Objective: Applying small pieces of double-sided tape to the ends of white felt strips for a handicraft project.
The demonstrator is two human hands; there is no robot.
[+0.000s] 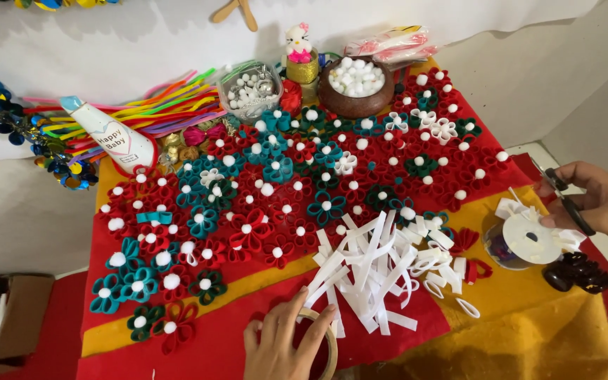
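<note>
the left hand lay at the bottom centre of the frame, fingers spread apart and pressing down on a roll of tape, which sat on the red and yellow cloth. just above its fingertips, touching them, sprawled a heap of white paper strips. the right hand reached in from the right edge, fingers closed around a pair of black scissors (the blades were too hidden to tell whether they gaped). below it sat a white spool and, near the lower right, a black hair claw. across the middle and left spread red, teal and green paper flowers with white pompom centres. at the upper centre stood a brown bowl of white pompoms and, beside it, a clear tub of beads.
</note>
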